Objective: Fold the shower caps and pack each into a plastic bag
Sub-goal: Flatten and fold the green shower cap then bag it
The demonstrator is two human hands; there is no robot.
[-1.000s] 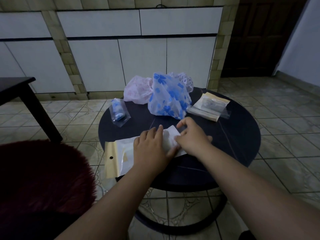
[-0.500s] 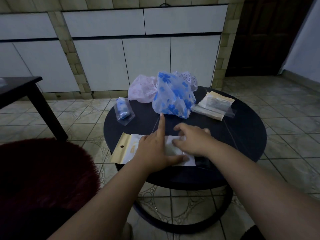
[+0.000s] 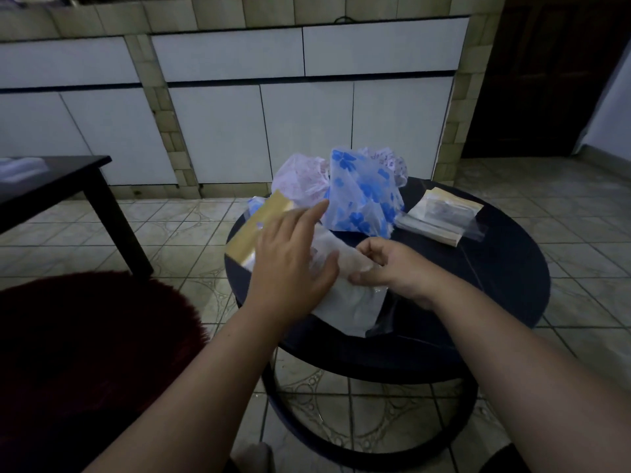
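Observation:
Over the round dark table (image 3: 495, 268), both my hands hold up a clear plastic bag (image 3: 348, 308) with a gold header (image 3: 259, 227); something white shows inside it. My left hand (image 3: 290, 261) lies over the bag near the header, fingers stretched out and thumb against the plastic. The bag's other end is pinched by my right hand (image 3: 392, 264). Behind them lies a loose heap of a blue-flowered shower cap (image 3: 362, 192), a pink one (image 3: 300, 182) and a purple-patterned one (image 3: 392, 162).
A stack of empty gold-topped bags (image 3: 437, 216) lies at the table's right back. A packed bag with a blue cap (image 3: 254, 203) peeks out behind the gold header. A red furry stool (image 3: 85, 336) is at my left, a black table (image 3: 51, 179) beyond it.
The bag lay flat on the table under both hands; now it is raised and tilted, its gold header up at the left. My view has shifted closer and lower.

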